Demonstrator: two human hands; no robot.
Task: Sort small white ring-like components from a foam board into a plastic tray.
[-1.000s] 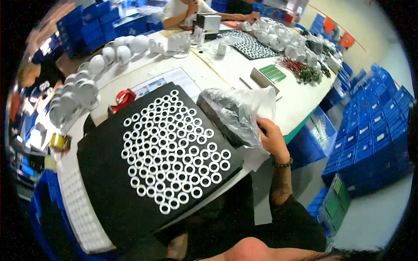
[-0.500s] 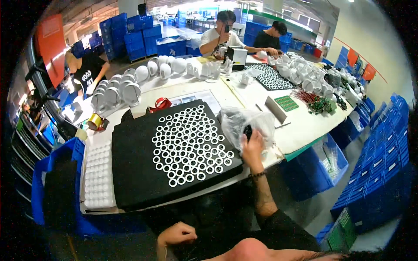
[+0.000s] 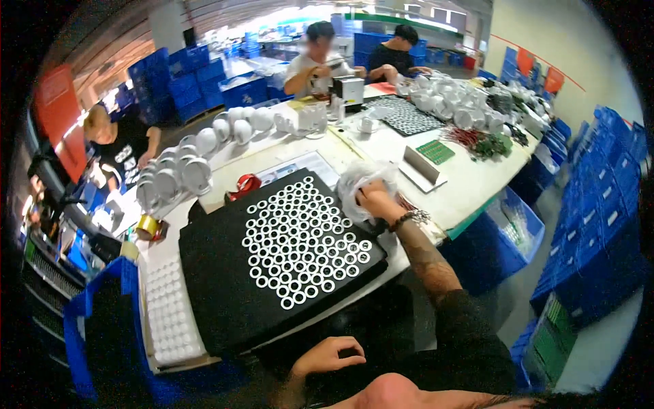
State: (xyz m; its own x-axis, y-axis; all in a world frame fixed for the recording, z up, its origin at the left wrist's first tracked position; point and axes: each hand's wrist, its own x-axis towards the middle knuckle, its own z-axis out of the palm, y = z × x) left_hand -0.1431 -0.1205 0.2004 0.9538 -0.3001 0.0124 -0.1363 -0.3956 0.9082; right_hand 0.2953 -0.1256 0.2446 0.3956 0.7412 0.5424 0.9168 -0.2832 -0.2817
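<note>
My right hand (image 3: 373, 199) has bare black mat (image 3: 218, 273) open to its left; white rings (image 3: 303, 242) crowd the middle; the clear bag (image 3: 361, 178) and grey tray (image 3: 421, 167) block the counter (image 3: 470, 184) beyond.

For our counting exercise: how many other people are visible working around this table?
3. One in a black shirt at far left; two at the far end, one in white, one in black. More may be hidden.

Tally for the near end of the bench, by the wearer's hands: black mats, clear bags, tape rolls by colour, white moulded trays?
Black mat carrying white rings: 1
Clear plastic bag, in the right hand grip: 1
Red tape roll: 1
Yellow tape roll: 1
White moulded tray: 1
Total: 5
</note>
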